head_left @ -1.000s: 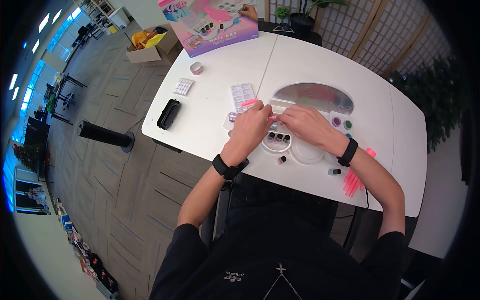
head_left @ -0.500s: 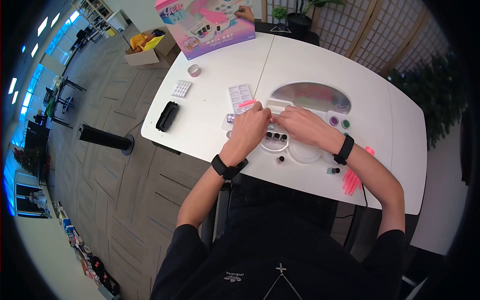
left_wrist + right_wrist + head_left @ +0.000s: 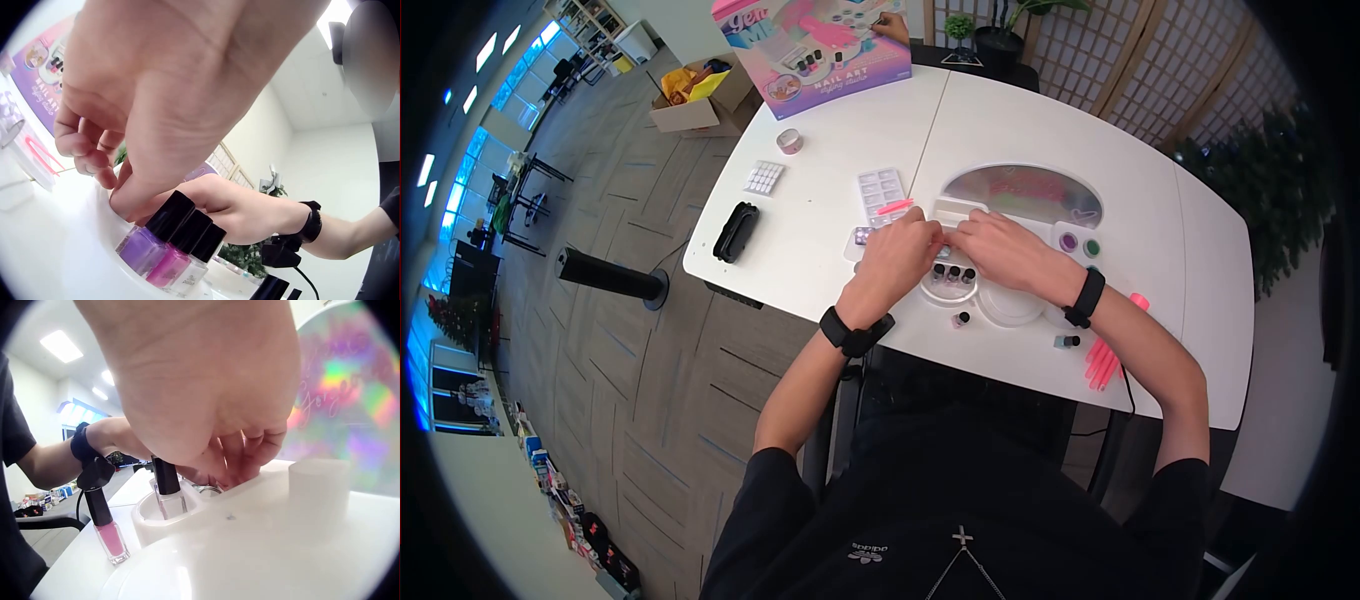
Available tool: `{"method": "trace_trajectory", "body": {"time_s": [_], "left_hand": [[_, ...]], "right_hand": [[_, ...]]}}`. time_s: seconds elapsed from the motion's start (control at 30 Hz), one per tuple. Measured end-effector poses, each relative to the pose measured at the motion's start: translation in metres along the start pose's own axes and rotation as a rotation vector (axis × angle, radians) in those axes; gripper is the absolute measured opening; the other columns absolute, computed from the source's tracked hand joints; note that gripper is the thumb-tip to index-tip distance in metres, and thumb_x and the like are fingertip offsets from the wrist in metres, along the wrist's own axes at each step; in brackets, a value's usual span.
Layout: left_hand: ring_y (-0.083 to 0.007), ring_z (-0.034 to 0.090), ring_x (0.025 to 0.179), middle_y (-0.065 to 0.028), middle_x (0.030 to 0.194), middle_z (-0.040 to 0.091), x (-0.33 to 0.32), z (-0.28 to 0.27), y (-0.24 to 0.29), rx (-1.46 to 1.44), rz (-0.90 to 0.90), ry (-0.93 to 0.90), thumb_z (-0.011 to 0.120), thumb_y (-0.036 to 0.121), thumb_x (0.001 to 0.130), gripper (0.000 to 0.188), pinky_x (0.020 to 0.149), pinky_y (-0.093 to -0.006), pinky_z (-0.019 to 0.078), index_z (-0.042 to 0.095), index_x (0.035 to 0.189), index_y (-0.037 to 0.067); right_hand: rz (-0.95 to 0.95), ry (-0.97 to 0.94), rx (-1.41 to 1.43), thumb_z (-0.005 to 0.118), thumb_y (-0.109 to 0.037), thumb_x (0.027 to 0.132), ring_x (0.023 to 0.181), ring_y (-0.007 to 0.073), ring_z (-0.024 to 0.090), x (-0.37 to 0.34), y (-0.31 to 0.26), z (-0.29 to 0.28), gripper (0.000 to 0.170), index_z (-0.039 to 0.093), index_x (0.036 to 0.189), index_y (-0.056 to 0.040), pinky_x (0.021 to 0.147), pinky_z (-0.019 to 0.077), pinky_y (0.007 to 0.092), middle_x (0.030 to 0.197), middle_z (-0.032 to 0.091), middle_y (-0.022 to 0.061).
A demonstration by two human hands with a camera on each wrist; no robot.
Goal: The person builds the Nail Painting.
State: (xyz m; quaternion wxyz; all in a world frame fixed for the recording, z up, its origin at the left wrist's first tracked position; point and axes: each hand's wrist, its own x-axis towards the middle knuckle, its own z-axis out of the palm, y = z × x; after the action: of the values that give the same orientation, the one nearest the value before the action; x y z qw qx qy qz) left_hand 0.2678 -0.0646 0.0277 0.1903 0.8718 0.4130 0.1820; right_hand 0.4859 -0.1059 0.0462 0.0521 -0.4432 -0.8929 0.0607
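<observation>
My left hand (image 3: pixel 895 255) and right hand (image 3: pixel 1010 245) meet over the white nail art station (image 3: pixel 1012 312), fingers curled and fingertips together. Whatever is between the fingertips is hidden by the hands, so I cannot tell what it is. Below them, purple (image 3: pixel 140 250), magenta (image 3: pixel 169 265) and clear (image 3: pixel 189 275) nail polish bottles with black caps stand in a round holder (image 3: pixel 147 528). A pink nail polish bottle (image 3: pixel 112 540) stands on the table just outside the station. Pink tweezers (image 3: pixel 895 207) lie beyond the left hand, across a compartment tray (image 3: pixel 880 185).
An iridescent mirror (image 3: pixel 1020 195) rises behind the station, with purple (image 3: pixel 1068 242) and green (image 3: pixel 1091 248) pots beside it. To the right lie a blue polish bottle (image 3: pixel 1066 342) and a pink model hand (image 3: pixel 1103 365). A black case (image 3: pixel 736 232) and nail art box (image 3: pixel 830 65) are leftward.
The head view has shifted slightly. Both hands stay together over the station, with only small movements at the fingertips. The bottles and other things on the table keep their places.
</observation>
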Motion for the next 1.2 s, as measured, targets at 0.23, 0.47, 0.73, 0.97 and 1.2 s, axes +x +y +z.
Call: {"method": "trace_trajectory", "body": {"time_s": [0.23, 0.47, 0.73, 0.97, 1.2], "left_hand": [[-0.0382, 0.074, 0.091, -0.0157, 0.108, 0.072, -0.004, -0.010, -0.002, -0.052, -0.024, -0.007, 0.070, 0.016, 0.102, 0.015, 0.080, -0.0503, 0.0583, 0.080, 0.105, 0.005], [-0.0349, 0.075, 0.090, -0.0146, 0.108, 0.073, -0.021, -0.043, 0.006, -0.117, -0.066, 0.067, 0.069, 0.015, 0.104, 0.017, 0.081, -0.0469, 0.0582, 0.080, 0.115, 0.007], [-0.0371, 0.072, 0.090, -0.0144, 0.105, 0.071, -0.059, -0.091, -0.024, -0.048, -0.300, 0.112, 0.068, 0.014, 0.105, 0.017, 0.080, -0.0459, 0.0562, 0.081, 0.115, 0.011], [-0.0320, 0.071, 0.093, -0.0127, 0.109, 0.071, -0.082, -0.075, -0.035, -0.026, -0.325, -0.097, 0.072, 0.014, 0.100, 0.019, 0.087, -0.0439, 0.0569, 0.080, 0.118, 0.012], [-0.0340, 0.073, 0.104, -0.0112, 0.119, 0.070, -0.086, -0.054, -0.039, 0.113, -0.296, -0.098, 0.076, 0.012, 0.097, 0.021, 0.091, -0.0456, 0.0583, 0.079, 0.118, 0.011]], "right_hand": [[-0.038, -0.006, -0.048, 0.063, -0.003, 0.096, 0.113, 0.0284, 0.066, 0.003, 0.003, 0.007, 0.025, 0.072, 0.119, -0.0043, 0.102, 0.0546, 0.0423, 0.112, 0.072, 0.0088], [0.076, -0.023, 0.166, 0.058, -0.002, 0.101, 0.115, 0.0328, 0.067, 0.002, -0.004, -0.014, 0.037, 0.072, 0.134, -0.0083, 0.103, 0.0544, 0.0455, 0.112, 0.070, 0.0126], [-0.009, -0.055, 0.144, 0.054, 0.001, 0.105, 0.109, 0.0335, 0.065, -0.004, -0.001, -0.019, 0.041, 0.072, 0.140, -0.0112, 0.099, 0.0523, 0.0458, 0.108, 0.067, 0.0148], [-0.001, -0.033, 0.146, 0.053, 0.002, 0.105, 0.110, 0.0335, 0.064, -0.003, 0.000, -0.012, 0.043, 0.071, 0.142, -0.0121, 0.100, 0.0515, 0.0452, 0.108, 0.065, 0.0142], [0.049, 0.022, 0.203, 0.050, 0.006, 0.100, 0.113, 0.0339, 0.062, -0.013, -0.003, -0.032, 0.047, 0.070, 0.141, -0.0082, 0.100, 0.0501, 0.0460, 0.111, 0.064, 0.0142]]}}
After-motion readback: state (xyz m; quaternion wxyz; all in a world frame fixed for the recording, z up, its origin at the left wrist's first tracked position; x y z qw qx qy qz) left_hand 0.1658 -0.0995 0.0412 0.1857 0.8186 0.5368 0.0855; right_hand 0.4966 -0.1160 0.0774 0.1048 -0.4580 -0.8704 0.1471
